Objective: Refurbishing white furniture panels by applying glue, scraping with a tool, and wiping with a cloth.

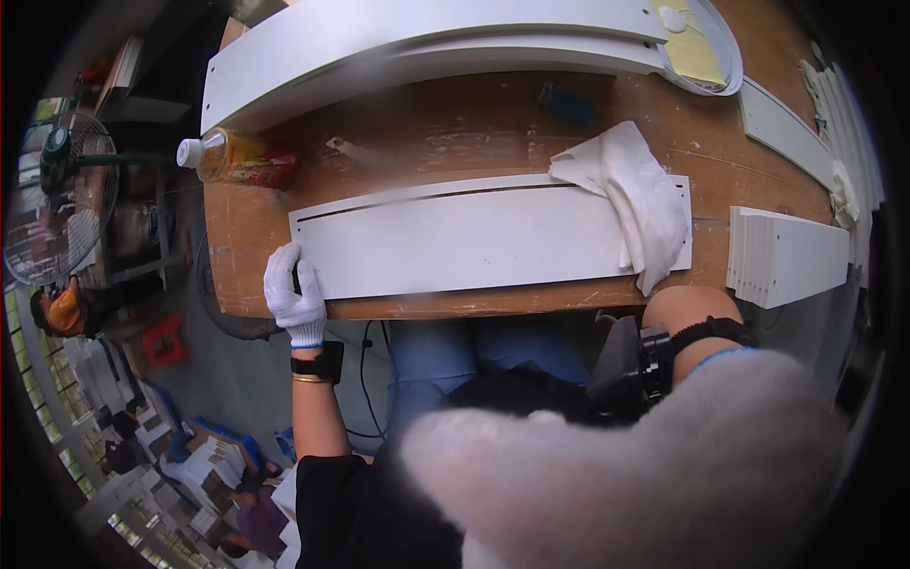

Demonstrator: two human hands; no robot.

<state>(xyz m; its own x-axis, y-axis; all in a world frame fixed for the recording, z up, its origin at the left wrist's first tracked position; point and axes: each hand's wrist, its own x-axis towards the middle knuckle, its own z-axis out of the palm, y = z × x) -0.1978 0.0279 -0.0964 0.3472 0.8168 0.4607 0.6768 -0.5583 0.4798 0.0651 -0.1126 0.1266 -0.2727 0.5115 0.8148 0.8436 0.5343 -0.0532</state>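
One white panel (455, 247) lies lengthwise along the table's (445, 137) near edge, with the left hand (296, 294) at its near left corner.
Watching remotely, I see its long axis run left to right just ahead of the body; I judge that the left end matters most, the left hand being nearer. Those gloved fingers bend against that end, touching, but I can't tell whether they grip. The right hand (626, 465) is up close to the lens, well apart from the panel, too blurred for me to call clenched or released. A crumpled white cloth (649, 204) hides part of the panel's right end. I can't identify the dark patch between left thumb and fingers; long white boards (408, 38) toward the table's far edge are cut off.
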